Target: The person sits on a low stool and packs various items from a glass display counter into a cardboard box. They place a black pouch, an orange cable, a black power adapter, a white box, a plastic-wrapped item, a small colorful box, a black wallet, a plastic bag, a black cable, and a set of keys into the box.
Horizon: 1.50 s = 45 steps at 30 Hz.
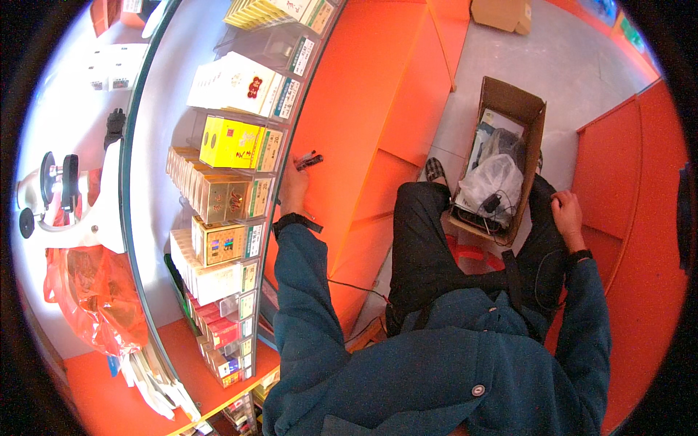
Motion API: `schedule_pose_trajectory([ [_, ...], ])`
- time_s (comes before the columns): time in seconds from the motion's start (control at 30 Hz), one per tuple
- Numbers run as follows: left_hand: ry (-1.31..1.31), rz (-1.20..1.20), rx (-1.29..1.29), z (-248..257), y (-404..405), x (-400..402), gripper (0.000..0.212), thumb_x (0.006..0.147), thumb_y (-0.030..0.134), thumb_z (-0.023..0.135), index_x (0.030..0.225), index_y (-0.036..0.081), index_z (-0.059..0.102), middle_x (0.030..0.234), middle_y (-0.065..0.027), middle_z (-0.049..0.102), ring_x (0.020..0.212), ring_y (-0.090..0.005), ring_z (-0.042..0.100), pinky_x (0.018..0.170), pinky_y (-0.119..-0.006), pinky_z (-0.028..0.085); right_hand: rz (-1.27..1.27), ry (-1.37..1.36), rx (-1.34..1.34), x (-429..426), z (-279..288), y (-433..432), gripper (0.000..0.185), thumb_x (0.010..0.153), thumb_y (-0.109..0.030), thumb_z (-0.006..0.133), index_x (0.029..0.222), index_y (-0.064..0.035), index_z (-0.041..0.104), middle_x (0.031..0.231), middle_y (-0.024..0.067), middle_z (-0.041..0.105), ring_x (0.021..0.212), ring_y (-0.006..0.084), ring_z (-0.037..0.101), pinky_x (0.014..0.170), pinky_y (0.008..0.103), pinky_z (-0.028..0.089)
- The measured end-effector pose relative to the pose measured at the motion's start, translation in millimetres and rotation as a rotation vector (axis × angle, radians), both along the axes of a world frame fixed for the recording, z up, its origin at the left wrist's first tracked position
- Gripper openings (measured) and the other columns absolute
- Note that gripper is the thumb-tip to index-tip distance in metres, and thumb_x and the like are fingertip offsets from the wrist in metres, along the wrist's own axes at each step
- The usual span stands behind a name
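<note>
My left hand point(295, 184) reaches out to the left over the orange counter point(349, 109), beside a display rack of cigarette packs. A small dark object point(310, 161) shows at its fingertips; its kind is unclear, and the fingers are partly hidden by the blur and angle. My right hand point(568, 215) rests on or close by my right knee, with nothing visible in it. Between my legs stands a narrow open cardboard box point(537, 117). In it lie a clear plastic bag point(493, 180), a black adapter point(492, 203) with thin cables, and flat white items.
The clear rack's price-tag strip point(271, 150) runs along my left arm. Farther left are a glass edge point(126, 163), a white stand point(109, 207) and a red plastic bag point(98, 294). An orange cabinet point(611, 163) stands at right, another carton point(501, 13) at the top.
</note>
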State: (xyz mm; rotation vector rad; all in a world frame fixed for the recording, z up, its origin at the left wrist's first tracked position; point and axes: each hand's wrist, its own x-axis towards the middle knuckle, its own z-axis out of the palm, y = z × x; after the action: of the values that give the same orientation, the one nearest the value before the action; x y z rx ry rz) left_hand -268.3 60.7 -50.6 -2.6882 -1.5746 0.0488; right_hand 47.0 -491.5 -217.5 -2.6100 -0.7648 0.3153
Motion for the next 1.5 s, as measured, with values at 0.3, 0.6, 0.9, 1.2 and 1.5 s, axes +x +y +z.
schedule_pose_trajectory([
  [0.3,-0.052,-0.084,0.043,-1.1,-0.4,-2.7,0.028,0.075,0.016,0.067,0.100,0.004,0.061,0.106,-0.0179,0.059,0.103,-0.0385,0.056,0.085,-0.048,0.049,0.002,-0.021,0.029,-0.5,-1.8,-0.9,0.015,0.085,-0.015,0.055,0.088,-0.0053,0.066,0.098,0.0114,0.063,0.097,0.0333,0.056,0.085,0.0414,0.047],
  [0.6,0.043,-0.134,0.118,-7.1,3.6,-3.8,0.023,0.075,0.016,0.067,0.094,0.003,0.062,0.096,-0.0178,0.062,0.096,-0.0377,0.059,0.081,-0.050,0.049,-0.001,-0.017,0.018,0.3,-4.7,-0.6,0.016,0.085,-0.015,0.055,0.087,-0.0043,0.066,0.098,0.0110,0.063,0.096,0.0330,0.056,0.086,0.0407,0.047],
  [0.9,0.128,-0.219,0.198,-6.8,0.4,-5.3,0.020,0.079,0.023,0.068,0.087,0.005,0.063,0.092,-0.0143,0.065,0.093,-0.0341,0.061,0.074,-0.051,0.049,-0.012,-0.014,0.029,-1.3,0.0,1.3,0.017,0.085,-0.015,0.055,0.089,-0.0035,0.067,0.098,0.0121,0.063,0.096,0.0339,0.056,0.085,0.0416,0.047],
  [1.2,0.074,-0.145,0.081,-18.5,6.6,-11.6,0.030,0.081,0.021,0.065,0.102,0.003,0.053,0.094,-0.0198,0.063,0.093,-0.0398,0.061,0.075,-0.054,0.048,-0.001,-0.013,0.038,-0.6,-1.8,0.9,0.016,0.085,-0.014,0.054,0.088,-0.0044,0.066,0.097,0.0119,0.063,0.095,0.0338,0.056,0.085,0.0419,0.047],
  [1.5,-0.010,-0.186,0.091,-30.7,9.5,-14.8,0.024,0.090,0.021,0.053,0.103,0.001,0.050,0.094,-0.0248,0.063,0.088,-0.0425,0.061,0.075,-0.054,0.048,-0.002,-0.030,0.035,-0.1,-4.7,0.3,0.016,0.084,-0.015,0.055,0.088,-0.0046,0.066,0.098,0.0117,0.063,0.096,0.0335,0.056,0.086,0.0418,0.047],
])
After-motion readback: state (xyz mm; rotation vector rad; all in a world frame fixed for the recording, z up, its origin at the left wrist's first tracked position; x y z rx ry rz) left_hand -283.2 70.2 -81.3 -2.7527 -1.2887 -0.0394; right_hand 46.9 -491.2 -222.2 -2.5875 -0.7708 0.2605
